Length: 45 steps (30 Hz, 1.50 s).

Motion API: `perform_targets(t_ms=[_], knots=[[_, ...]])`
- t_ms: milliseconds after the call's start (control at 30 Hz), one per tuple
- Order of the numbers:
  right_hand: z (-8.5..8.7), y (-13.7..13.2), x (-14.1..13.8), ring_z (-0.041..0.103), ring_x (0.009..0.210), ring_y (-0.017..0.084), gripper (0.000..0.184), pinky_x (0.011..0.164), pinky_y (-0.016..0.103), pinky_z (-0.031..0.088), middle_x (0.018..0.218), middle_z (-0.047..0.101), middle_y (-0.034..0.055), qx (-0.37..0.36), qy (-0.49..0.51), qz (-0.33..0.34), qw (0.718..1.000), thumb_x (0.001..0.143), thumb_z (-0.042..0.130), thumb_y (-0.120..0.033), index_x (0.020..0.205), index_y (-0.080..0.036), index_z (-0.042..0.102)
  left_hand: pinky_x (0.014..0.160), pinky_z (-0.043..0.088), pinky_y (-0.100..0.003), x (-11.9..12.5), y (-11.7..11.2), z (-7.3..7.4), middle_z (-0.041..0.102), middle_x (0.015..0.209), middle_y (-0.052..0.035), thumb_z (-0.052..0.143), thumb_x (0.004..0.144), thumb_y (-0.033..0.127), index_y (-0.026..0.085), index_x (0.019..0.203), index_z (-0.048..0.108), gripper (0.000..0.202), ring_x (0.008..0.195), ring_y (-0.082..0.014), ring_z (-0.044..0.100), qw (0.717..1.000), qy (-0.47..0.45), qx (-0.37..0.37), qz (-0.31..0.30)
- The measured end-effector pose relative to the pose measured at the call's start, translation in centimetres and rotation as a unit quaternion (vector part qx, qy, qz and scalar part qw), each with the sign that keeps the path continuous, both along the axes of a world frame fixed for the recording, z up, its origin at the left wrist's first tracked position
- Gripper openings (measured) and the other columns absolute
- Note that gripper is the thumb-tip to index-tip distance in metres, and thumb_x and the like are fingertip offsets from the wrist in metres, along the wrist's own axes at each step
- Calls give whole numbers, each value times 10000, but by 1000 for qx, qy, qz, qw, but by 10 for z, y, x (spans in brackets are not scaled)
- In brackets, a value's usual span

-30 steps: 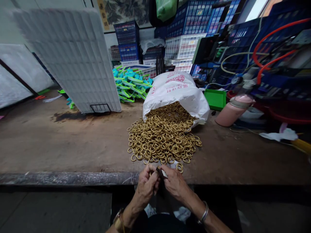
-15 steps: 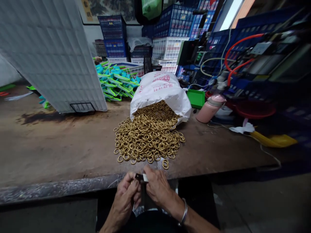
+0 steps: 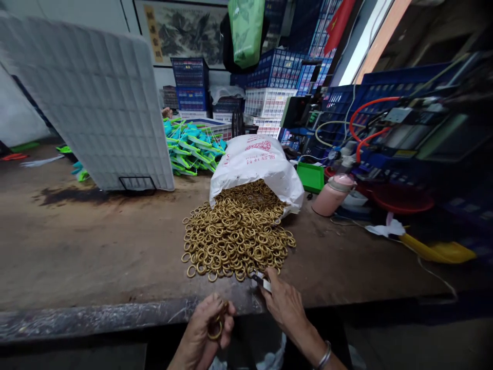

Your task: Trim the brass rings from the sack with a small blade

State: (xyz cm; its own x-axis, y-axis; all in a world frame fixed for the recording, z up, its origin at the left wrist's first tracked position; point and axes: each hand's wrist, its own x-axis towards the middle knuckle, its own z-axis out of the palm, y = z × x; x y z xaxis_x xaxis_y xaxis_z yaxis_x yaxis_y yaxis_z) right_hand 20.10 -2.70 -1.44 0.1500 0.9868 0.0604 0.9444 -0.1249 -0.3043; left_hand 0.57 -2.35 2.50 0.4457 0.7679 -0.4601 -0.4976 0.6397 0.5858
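My left hand point(image 3: 200, 329) is curled just in front of the table edge, fingers closed round a few brass-coloured rings point(image 3: 215, 331). My right hand point(image 3: 287, 303) grips a small tool point(image 3: 263, 282) with a white body and a dark tip; its exact kind is unclear. That tip is at the near right edge of a heap of brass-coloured rings point(image 3: 234, 244), close to a few of them. Behind the heap lies a white sack point(image 3: 256, 164) with red print, its mouth facing me and rings spilling out of it.
A white ribbed panel point(image 3: 111, 108) stands on the table point(image 3: 96, 252) at left. Beside it are green and turquoise pieces point(image 3: 194, 149). To the right stand a green tray point(image 3: 311, 177), a pink bottle point(image 3: 333, 195) and a machine with red hoses point(image 3: 356, 123). Stacked crates point(image 3: 269, 103) fill the background.
My hands have parted. The right one has carried the tool forward and right to the ring heap; the left has dropped slightly lower, rings now visible in it. The view has tilted up.
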Motion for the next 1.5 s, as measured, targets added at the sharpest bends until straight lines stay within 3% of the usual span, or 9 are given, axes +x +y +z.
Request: perform_targets(t_ms=[233, 400, 600, 733, 833, 1033, 1300, 1367, 1500], knots=[[2, 9, 2, 587, 595, 199, 124, 494, 247, 232, 703, 626, 54, -40, -8, -21, 999, 799, 428, -273, 892, -193, 438, 422, 305, -168, -3, 3, -21, 557, 679, -7, 617, 689, 250, 162, 811, 517, 181, 532, -86, 519, 996, -82, -33, -11], [2, 14, -1, 528, 553, 151, 86, 505, 233, 278, 617, 555, 3, -16, 109, 4, 994, 801, 393, -277, 817, -201, 428, 410, 327, -161, 5, 7, -22, 550, 666, -7, 636, 683, 264, 142, 694, 495, 187, 547, -88, 524, 997, -58, -40, -1], [11, 23, -25, 440, 577, 106, 220, 554, 211, 357, 620, 444, -33, 40, 318, 70, 945, 821, 340, -374, 688, -206, 392, 361, 310, -143, 20, 20, -20, 519, 615, 27, 659, 644, 360, 155, 734, 493, 277, 465, -62, 470, 994, 75, 74, 28], [16, 26, -35, 393, 552, 93, 240, 524, 200, 341, 594, 409, -48, 4, 412, 94, 906, 801, 386, -413, 695, -199, 411, 330, 269, -133, 22, 27, -24, 489, 588, 53, 608, 671, 431, 172, 899, 504, 361, 401, -43, 403, 977, 155, 136, 45], [14, 27, -38, 369, 527, 87, 239, 509, 199, 329, 561, 389, -59, -15, 462, 89, 882, 782, 418, -424, 707, -197, 418, 320, 229, -135, 20, 30, -25, 444, 543, 73, 591, 685, 427, 167, 881, 514, 335, 363, -29, 331, 975, 166, 142, 34], [12, 29, -46, 374, 541, 87, 250, 509, 199, 324, 565, 404, -50, -7, 450, 68, 890, 778, 440, -421, 676, -192, 427, 450, 341, -168, 20, 29, -27, 496, 546, 54, 617, 674, 346, 167, 776, 542, 219, 455, -65, 432, 947, 230, 198, 103], [9, 28, -48, 397, 581, 86, 239, 565, 203, 341, 623, 414, -47, -3, 409, 134, 903, 823, 390, -399, 710, -191, 428, 631, 404, -208, 19, 25, -30, 567, 692, 6, 588, 701, 264, 182, 741, 580, 92, 659, -123, 524, 901, 286, 287, 157], [7, 28, -48, 389, 578, 86, 244, 562, 204, 338, 625, 401, -49, -12, 418, 133, 899, 825, 388, -403, 709, -191, 420, 609, 400, -204, 18, 27, -27, 561, 663, 10, 586, 702, 276, 175, 719, 582, 102, 626, -114, 513, 903, 288, 286, 137], [2, 27, -48, 371, 552, 83, 252, 530, 198, 325, 603, 392, -56, -28, 453, 113, 884, 819, 402, -419, 704, -195, 406, 403, 296, -168, 16, 32, -22, 465, 504, 65, 564, 708, 352, 169, 724, 541, 185, 392, -52, 360, 946, 254, 195, 56]])
